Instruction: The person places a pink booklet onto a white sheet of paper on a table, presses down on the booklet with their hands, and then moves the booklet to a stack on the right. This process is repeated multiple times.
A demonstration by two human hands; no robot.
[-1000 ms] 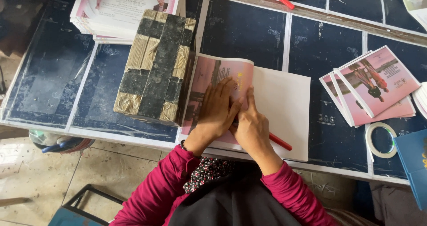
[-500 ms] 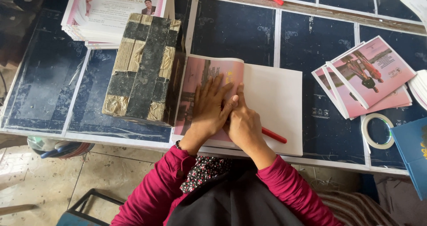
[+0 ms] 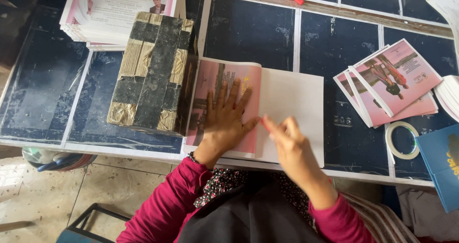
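Booklet (image 3: 267, 111), open on the blue table (image 3: 248, 32) beside a taped block (image 3: 153, 71), lies under the left hand (image 3: 227, 121), fingers spread flat on its pink page, while the right hand (image 3: 287, 140), blurred, pinches a red pen (image 3: 267, 125) just right of those fingertips.

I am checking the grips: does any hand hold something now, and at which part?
The left hand only presses flat on the pink page of the booklet. The right hand is blurred; whether it holds something cannot be told.
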